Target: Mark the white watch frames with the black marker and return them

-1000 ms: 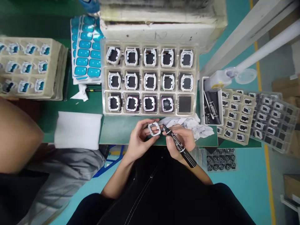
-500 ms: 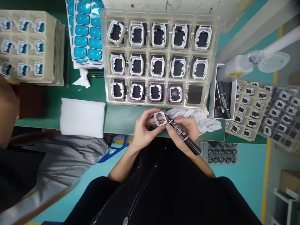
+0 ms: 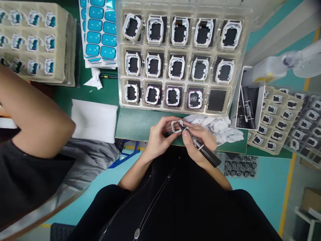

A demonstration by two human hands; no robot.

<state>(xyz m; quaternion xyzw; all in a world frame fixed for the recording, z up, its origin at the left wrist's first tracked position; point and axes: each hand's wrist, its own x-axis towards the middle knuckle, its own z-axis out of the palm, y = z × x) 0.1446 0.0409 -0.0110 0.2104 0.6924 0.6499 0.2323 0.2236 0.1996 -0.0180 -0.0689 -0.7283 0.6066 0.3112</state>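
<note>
My left hand pinches a small white watch case frame by its edges, just past the table's near edge. In my right hand is a black marker pen, gripped like a pen, its tip at the inside of the frame's right part. Whether the tip touches is too small to tell. Beyond both hands lies a clear plastic tray with several similar watch frames in its pockets, some with purple rims. One pocket at its near right corner shows only a black pad.
Crumpled white cloth lies right of my hands. A box holds more markers, beside a bottle and further trays. Leftward are a white pad, blue film sheets, a beige tray and a co-worker's arm.
The marker tip has shifted from the frame's upper right edge to its inner side, and the frame has turned a little. The co-worker's arm has come further into view at left.
</note>
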